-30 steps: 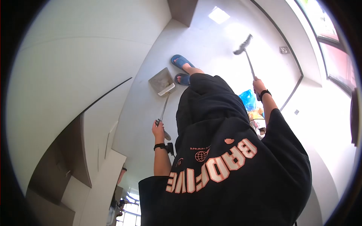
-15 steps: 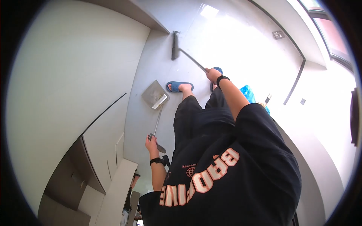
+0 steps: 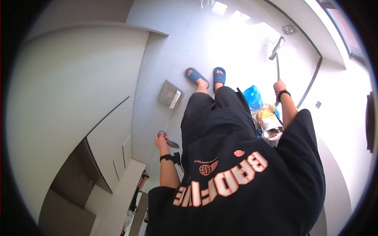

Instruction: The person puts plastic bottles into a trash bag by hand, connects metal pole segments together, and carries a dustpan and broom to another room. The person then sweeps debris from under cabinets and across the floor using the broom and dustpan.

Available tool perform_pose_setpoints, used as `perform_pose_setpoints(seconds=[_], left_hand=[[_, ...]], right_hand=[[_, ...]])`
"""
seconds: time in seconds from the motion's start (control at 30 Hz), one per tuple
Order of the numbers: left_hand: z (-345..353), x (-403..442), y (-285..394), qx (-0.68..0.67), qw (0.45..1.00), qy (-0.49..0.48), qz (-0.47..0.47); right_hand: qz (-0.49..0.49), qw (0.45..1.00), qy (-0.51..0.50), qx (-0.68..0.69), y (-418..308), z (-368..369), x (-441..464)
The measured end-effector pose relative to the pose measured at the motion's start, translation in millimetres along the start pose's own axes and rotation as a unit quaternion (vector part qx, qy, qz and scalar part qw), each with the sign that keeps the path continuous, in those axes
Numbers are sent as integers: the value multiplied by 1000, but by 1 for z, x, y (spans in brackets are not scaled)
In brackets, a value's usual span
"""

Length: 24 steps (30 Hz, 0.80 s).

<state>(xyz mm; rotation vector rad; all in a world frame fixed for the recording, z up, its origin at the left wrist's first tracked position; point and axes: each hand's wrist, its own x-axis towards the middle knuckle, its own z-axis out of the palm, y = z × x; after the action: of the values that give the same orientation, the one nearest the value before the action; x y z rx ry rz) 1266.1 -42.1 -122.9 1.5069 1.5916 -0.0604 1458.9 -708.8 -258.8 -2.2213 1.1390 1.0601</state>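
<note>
My left hand (image 3: pixel 162 140) is closed round the handle of a long-handled dustpan (image 3: pixel 167 93), whose grey pan rests on the floor left of my feet, with some faint debris in it. My right hand (image 3: pixel 280 86) grips the pole of a broom (image 3: pixel 277 48). The broom head is out in front at the right, near a square floor drain (image 3: pixel 289 29). Beside my right leg lie a blue plastic bag (image 3: pixel 252 97) and crumpled packaging (image 3: pixel 268 119).
White cabinets (image 3: pixel 86 70) line the left side, with an open brown compartment (image 3: pixel 75 173) lower down. A dark strip edges the floor on the right, below a window (image 3: pixel 346 29). Part of another person (image 3: pixel 144 180) shows at the lower left.
The broom has swung from the left side across to the right with my right hand. My feet have come closer together, and the dustpan has shifted slightly right in view. The bag and packaging show more fully.
</note>
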Motion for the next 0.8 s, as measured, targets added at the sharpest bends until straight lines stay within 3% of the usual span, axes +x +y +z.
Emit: perform_pose_setpoints(seconds=[0.1, 0.23, 0.3, 0.43, 0.57, 0.7, 0.77, 0.8], left_hand=[[-29, 4, 12, -8, 1000, -29, -2], [-64, 10, 9, -30, 999, -43, -6], [-79, 15, 6, -28, 998, -54, 5], [-71, 24, 1, -18, 996, -80, 30], [-28, 44, 2, 0, 994, -89, 64], [-9, 38, 35, 97, 984, -88, 118], [-8, 41, 59, 142, 969, -108, 171], [-19, 38, 77, 144, 967, -108, 179]], right_hand=[[-58, 998, -8, -6, -3, 6, -73], [-136, 965, -159, 156, -76, 23, -189], [-183, 939, -232, 175, -116, 55, -225], [-276, 906, -286, 148, -207, 143, -217], [-302, 900, -293, 115, -299, 216, -167], [-385, 901, -198, -25, -321, 285, -98], [-211, 941, -230, 130, -313, 196, -160], [-376, 904, -204, -11, -268, 200, -139]])
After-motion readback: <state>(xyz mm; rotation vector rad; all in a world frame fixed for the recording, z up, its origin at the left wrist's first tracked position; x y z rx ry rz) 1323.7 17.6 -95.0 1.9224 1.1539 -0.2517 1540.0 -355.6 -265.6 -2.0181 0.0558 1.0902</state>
